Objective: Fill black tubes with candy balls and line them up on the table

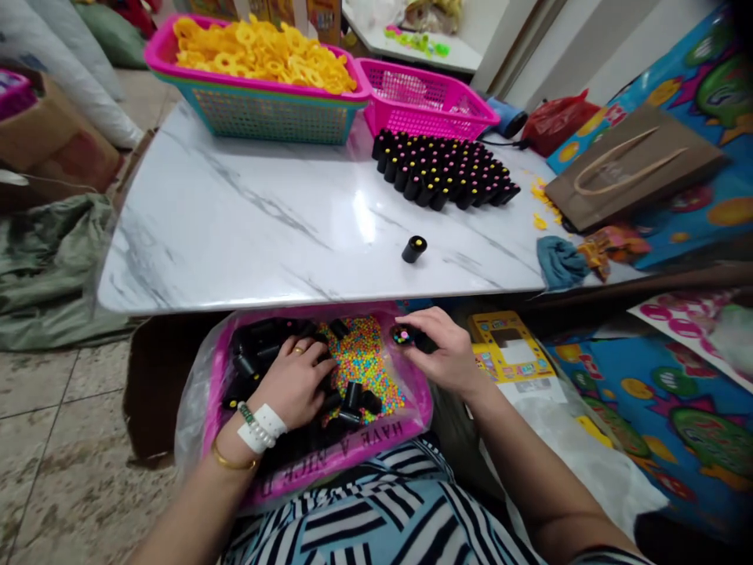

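Observation:
A pink tray (412, 412) on my lap holds several black tubes (351, 395) and a heap of tiny coloured beads (360, 362). My left hand (294, 380) reaches down into the tray, fingers curled among the black tubes; what it grips is hidden. My right hand (444, 353) pinches a black tube filled with coloured beads (402, 336) over the tray's right edge. One filled black tube (414, 249) stands alone on the white marble table (235, 227). Behind it lies a packed block of filled black tubes (444, 170).
A pink-rimmed basket of yellow rings (259, 59) and a pink basket (423, 98) stand at the table's far edge. A brown paper bag (632, 169), a blue cloth (558, 263) and yellow scraps lie at right. A yellow box (511, 353) sits beside my right wrist.

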Demonstrator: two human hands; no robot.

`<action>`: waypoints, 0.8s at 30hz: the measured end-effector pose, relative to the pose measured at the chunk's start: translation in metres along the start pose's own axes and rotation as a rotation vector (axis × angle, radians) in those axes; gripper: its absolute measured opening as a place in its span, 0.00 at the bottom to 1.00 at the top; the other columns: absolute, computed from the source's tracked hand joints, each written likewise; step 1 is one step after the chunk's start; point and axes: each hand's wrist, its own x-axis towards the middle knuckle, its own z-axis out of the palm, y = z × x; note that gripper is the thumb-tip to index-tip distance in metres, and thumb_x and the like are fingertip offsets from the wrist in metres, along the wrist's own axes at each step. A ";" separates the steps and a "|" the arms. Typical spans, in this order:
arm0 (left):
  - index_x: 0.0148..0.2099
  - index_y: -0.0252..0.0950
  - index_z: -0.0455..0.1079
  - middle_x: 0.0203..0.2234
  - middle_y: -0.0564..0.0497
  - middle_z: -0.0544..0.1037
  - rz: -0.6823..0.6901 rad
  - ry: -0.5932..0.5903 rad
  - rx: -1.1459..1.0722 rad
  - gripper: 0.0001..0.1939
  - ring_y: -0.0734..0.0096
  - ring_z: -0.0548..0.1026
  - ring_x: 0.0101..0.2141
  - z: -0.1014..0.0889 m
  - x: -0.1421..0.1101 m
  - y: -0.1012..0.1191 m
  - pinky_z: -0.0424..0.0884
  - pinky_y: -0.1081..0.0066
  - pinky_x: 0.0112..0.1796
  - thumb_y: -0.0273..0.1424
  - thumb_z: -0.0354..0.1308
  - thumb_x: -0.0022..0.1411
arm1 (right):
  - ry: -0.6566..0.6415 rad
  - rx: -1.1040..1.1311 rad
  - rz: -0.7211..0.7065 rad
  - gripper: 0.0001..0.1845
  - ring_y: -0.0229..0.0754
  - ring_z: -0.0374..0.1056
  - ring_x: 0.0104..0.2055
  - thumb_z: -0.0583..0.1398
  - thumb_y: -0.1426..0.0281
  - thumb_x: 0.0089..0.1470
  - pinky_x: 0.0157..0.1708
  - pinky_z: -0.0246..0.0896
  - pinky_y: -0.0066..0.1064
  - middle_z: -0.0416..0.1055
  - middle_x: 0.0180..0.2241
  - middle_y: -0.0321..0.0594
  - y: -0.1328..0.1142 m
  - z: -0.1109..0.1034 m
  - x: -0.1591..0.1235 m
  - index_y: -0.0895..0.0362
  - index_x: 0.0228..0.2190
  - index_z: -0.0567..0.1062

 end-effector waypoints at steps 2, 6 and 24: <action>0.52 0.41 0.72 0.45 0.43 0.70 -0.023 -0.016 0.027 0.24 0.51 0.65 0.49 0.002 0.000 -0.001 0.57 0.49 0.55 0.30 0.61 0.50 | 0.006 -0.014 -0.014 0.17 0.44 0.70 0.42 0.64 0.72 0.50 0.44 0.66 0.39 0.75 0.40 0.40 -0.002 -0.011 0.007 0.52 0.44 0.76; 0.54 0.44 0.71 0.48 0.42 0.68 -0.036 -0.015 0.038 0.25 0.49 0.63 0.52 0.010 -0.001 -0.002 0.57 0.48 0.55 0.31 0.62 0.52 | 0.130 -0.097 0.010 0.16 0.44 0.70 0.42 0.65 0.68 0.50 0.44 0.66 0.39 0.76 0.39 0.39 0.010 -0.031 0.024 0.52 0.43 0.76; 0.56 0.40 0.68 0.48 0.46 0.77 -0.135 0.490 -0.595 0.19 0.65 0.76 0.44 0.017 0.001 -0.022 0.71 0.63 0.48 0.36 0.56 0.64 | 0.146 -0.275 -0.045 0.14 0.44 0.69 0.43 0.55 0.73 0.59 0.45 0.67 0.38 0.74 0.41 0.43 0.014 0.022 0.013 0.52 0.45 0.75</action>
